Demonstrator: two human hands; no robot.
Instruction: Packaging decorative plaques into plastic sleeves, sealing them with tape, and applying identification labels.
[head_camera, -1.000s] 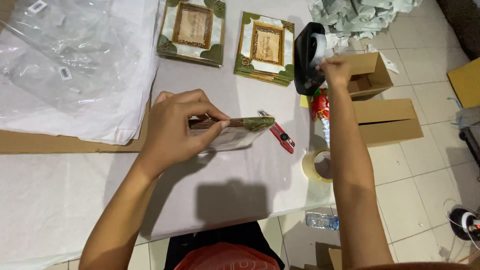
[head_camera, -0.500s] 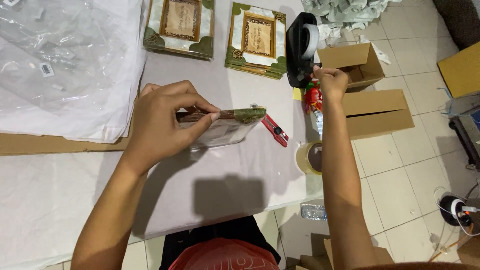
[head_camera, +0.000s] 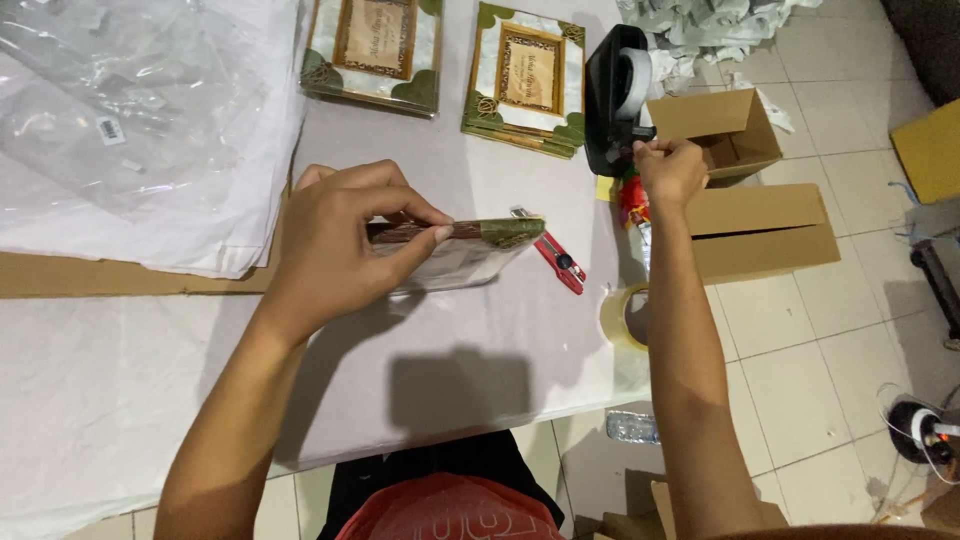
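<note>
My left hand (head_camera: 345, 235) grips a flat framed piece in clear wrap (head_camera: 470, 250), holding it on edge on the white table (head_camera: 450, 370). My right hand (head_camera: 668, 170) reaches to the black tape dispenser (head_camera: 612, 100) at the table's right edge, fingers pinched at its front where the tape comes off. A red utility knife (head_camera: 558, 262) lies just right of the wrapped frame.
Two more green-cornered frames (head_camera: 375, 50) (head_camera: 525, 78) lie at the back. Clear plastic bags (head_camera: 130, 110) cover the left. A tape roll (head_camera: 625, 315) sits at the table edge. Open cardboard boxes (head_camera: 745, 190) stand on the tiled floor to the right.
My right hand has slid from the dispenser's top down to its front. My left hand keeps the wrapped frame on edge in about the same place.
</note>
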